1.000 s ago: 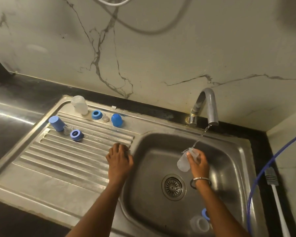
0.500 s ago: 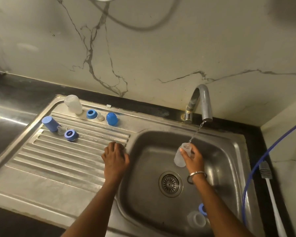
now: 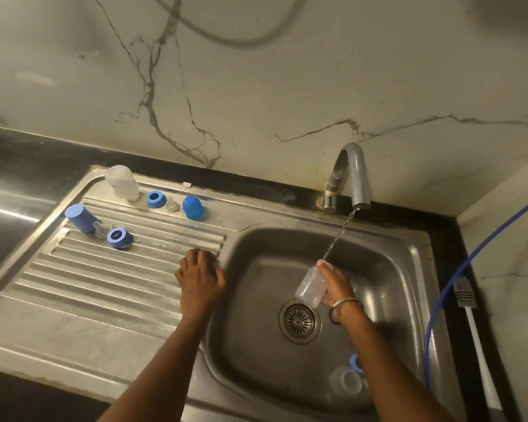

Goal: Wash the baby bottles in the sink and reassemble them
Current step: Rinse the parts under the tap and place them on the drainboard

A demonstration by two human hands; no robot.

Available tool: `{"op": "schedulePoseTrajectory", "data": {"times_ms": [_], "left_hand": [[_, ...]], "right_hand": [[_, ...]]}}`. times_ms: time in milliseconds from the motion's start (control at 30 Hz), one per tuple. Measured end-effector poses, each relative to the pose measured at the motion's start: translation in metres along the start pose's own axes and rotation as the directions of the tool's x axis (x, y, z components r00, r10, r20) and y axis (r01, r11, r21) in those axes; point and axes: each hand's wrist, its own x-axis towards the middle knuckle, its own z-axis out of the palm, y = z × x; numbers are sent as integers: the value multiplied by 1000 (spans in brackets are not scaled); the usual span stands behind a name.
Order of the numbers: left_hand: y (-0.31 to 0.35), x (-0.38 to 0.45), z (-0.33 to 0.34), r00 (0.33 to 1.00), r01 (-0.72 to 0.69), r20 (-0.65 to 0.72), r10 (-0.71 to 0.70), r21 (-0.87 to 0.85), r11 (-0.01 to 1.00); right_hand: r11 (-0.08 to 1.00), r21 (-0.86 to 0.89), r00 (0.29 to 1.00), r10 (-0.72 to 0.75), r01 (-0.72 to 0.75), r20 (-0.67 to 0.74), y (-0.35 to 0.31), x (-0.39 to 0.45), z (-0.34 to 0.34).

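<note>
Left hand's fingers (image 3: 200, 257) curl out of sight at the drainboard's right end, any grasp untellable. The right forearm (image 3: 387, 360) hides most of a blue ring (image 3: 354, 362) in the near basin. A white-handled brush (image 3: 476, 330) runs off the near edge.

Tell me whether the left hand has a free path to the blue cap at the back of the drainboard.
Probably yes: the left hand rests on the drainboard, and only bare ridges lie between it and the blue cap.

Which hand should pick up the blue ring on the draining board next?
The left hand: it rests on the draining board, nearer the blue ring. The right hand holds a bottle under the tap.
</note>
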Motion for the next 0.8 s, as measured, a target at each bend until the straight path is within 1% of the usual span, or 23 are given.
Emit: {"op": "schedulePoseTrajectory", "data": {"times_ms": [33, 100, 167, 233, 300, 500, 567, 700, 800], "left_hand": [[0, 0, 0, 1000, -4, -3, 4, 0, 1000], [-1, 0, 1, 1000, -10, -13, 10, 3, 1000], [-1, 1, 1, 1000, -10, -15, 10, 7, 1000], [-1, 1, 2, 1000, -12, -17, 12, 14, 1000], [-2, 1, 2, 1000, -12, -19, 13, 16, 1000], [-2, 1, 2, 1000, -13, -13, 13, 3, 1000], [-2, 1, 1, 1000, -9, -7, 9, -3, 1000], [-1, 1, 0, 999, 6, 33, -5, -18, 1000], [0, 3, -5, 997, 20, 74, -17, -37, 999]], "right_hand": [[985, 79, 987, 153, -156, 45, 3, -1, -1], [896, 184, 913, 383, -404, 137, 13, -2, -5], [771, 325, 836, 510, -548, 200, 23, -2, -10], [701, 363, 789, 551, -614, 272, 27, -7, -12], [688, 346, 770, 552, -638, 321, 29, -12, -12], [699, 300, 744, 502, -649, 440, 28, -21, -6], [728, 271, 752, 483, -629, 447, 24, -21, 0], [806, 146, 755, 452, -574, 474, 3, -25, 18], [880, 67, 730, 345, -469, 590, -23, -32, 35]]}}
